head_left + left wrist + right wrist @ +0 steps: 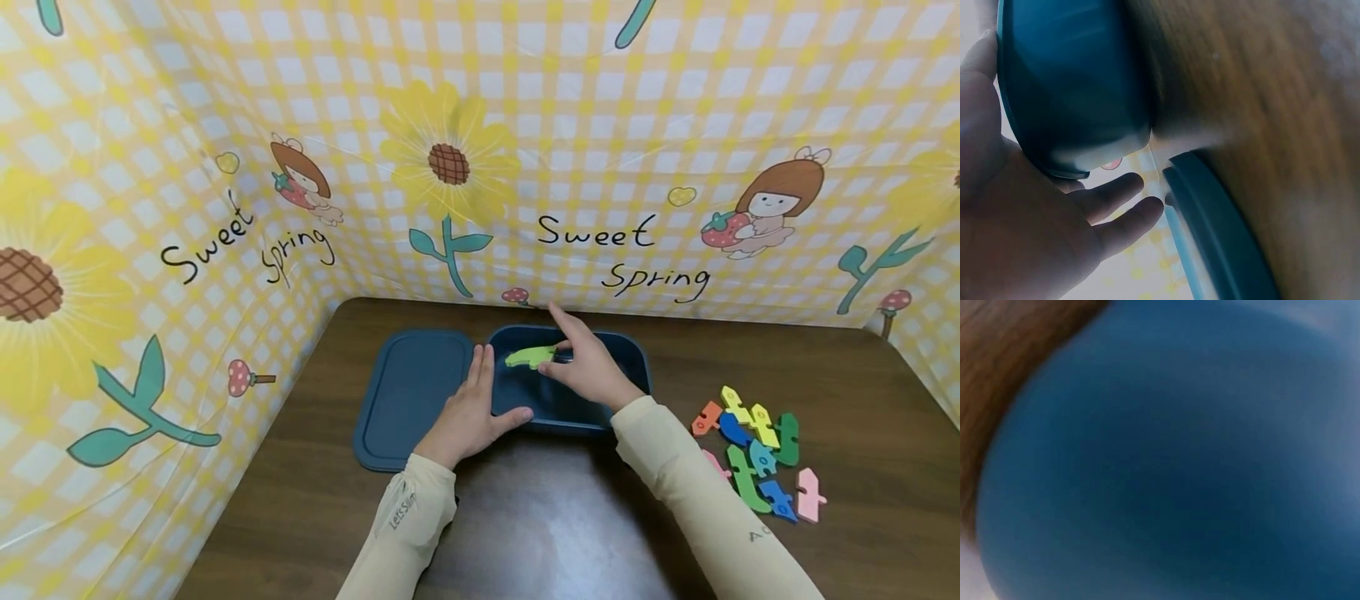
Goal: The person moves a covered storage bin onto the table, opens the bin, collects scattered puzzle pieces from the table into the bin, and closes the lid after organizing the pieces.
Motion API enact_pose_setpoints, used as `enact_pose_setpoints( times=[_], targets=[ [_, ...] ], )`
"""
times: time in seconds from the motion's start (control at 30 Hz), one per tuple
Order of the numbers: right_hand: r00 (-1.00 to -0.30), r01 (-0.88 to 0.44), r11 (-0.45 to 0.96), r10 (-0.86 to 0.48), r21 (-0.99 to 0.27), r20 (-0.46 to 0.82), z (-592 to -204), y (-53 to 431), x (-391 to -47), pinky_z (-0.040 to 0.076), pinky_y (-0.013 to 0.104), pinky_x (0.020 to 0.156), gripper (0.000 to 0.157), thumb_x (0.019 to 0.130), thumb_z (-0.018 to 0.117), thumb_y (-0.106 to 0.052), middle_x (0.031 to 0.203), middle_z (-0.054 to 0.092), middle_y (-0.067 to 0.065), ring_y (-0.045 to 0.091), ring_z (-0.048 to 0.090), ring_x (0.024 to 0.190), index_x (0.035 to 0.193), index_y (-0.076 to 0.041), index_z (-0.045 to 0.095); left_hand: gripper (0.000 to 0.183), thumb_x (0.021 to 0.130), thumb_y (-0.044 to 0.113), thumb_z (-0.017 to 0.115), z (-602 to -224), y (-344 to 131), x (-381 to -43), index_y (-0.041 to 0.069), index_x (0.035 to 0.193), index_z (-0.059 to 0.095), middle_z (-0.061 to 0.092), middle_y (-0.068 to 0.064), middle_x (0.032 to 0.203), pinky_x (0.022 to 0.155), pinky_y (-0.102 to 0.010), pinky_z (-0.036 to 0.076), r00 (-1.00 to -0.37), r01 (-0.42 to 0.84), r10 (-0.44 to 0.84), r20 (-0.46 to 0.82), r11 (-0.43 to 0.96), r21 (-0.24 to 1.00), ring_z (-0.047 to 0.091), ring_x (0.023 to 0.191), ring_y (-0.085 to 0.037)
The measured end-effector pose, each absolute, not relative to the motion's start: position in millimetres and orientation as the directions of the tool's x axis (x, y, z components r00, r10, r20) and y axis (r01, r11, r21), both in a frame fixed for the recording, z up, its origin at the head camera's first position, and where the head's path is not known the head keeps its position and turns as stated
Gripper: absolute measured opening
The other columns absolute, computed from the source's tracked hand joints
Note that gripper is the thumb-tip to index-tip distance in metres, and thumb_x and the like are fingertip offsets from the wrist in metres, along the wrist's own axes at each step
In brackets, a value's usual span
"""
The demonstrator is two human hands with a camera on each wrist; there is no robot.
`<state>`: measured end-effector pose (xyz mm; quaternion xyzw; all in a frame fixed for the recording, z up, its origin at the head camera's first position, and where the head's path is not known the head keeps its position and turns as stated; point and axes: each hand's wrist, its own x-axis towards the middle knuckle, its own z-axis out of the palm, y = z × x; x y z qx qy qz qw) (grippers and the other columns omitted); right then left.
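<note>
A dark blue plastic box (543, 404) stands uncovered on the table. My right hand (592, 371) reaches over it, one finger raised, the thumb and fingertips at the right end of a light green puzzle piece (527, 357). The piece appears inside the box's outline, and part of the grip is hidden. My left hand (461, 423) lies along the box's left end, its fingers straight and the thumb spread by the near rim. In the left wrist view its fingers (1129, 219) extend past the box wall (1079, 81). The right wrist view shows only blurred blue box wall (1166, 456) and table.
The box's flat blue lid (408, 400) lies left of it, beside my left hand. To the right on the brown table (555, 533) is a loose group of colored puzzle pieces, among them a green one (787, 440) and a pink one (810, 495). A yellow checked cloth (577, 133) hangs behind.
</note>
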<state>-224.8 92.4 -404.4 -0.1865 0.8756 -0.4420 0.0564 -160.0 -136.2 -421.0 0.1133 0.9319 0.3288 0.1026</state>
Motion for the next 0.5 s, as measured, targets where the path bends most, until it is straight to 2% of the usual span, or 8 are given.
enact_pose_setpoints(
  times=[0.17, 0.27, 0.4, 0.5],
  targets=[
    [-0.92, -0.283, 0.591, -0.39, -0.756, 0.039, -412, 88, -226, 0.052, 0.05, 0.09, 0.098, 0.092, 0.078, -0.018, 0.164, 0.021, 0.012, 0.032, 0.059, 0.117, 0.164, -0.032, 0.014, 0.11, 0.093, 0.06, 0.065, -422, -136, -161, 0.018, 0.163, -0.009, -0.011, -0.006, 0.169, 0.11, -0.065, 0.027, -0.951, 0.146, 0.286, -0.118, 0.752, 0.643, 0.022, 0.147, -0.045],
    [-0.913, -0.306, 0.621, -0.405, -0.722, 0.039, -415, 83, -225, 0.049, 0.052, 0.096, 0.097, 0.091, 0.078, -0.016, 0.164, 0.019, 0.016, 0.034, 0.057, 0.119, 0.164, -0.03, 0.015, 0.11, 0.093, 0.06, 0.065, -423, -136, -161, 0.019, 0.163, -0.01, -0.013, -0.004, 0.168, 0.111, -0.065, 0.026, -0.952, 0.138, 0.279, -0.126, 0.757, 0.638, 0.022, 0.147, -0.044],
    [-0.912, -0.318, 0.674, -0.409, -0.667, 0.021, -417, 78, -224, 0.039, 0.058, 0.106, 0.095, 0.092, 0.078, -0.018, 0.165, 0.014, 0.019, 0.042, 0.044, 0.135, 0.164, -0.028, 0.017, 0.111, 0.093, 0.06, 0.065, -424, -137, -161, 0.02, 0.162, -0.012, -0.014, -0.002, 0.168, 0.111, -0.065, 0.026, -0.952, 0.132, 0.275, -0.132, 0.759, 0.637, 0.022, 0.147, -0.044],
    [-0.913, -0.32, 0.683, -0.407, -0.657, 0.021, -419, 75, -224, 0.036, 0.06, 0.108, 0.093, 0.092, 0.078, -0.019, 0.167, 0.009, 0.019, 0.045, 0.033, 0.142, 0.164, -0.027, 0.019, 0.111, 0.093, 0.06, 0.065, -426, -138, -162, 0.018, 0.162, -0.011, -0.014, -0.004, 0.168, 0.11, -0.066, 0.026, -0.953, 0.134, 0.276, -0.126, 0.755, 0.642, 0.021, 0.147, -0.044]
  ],
)
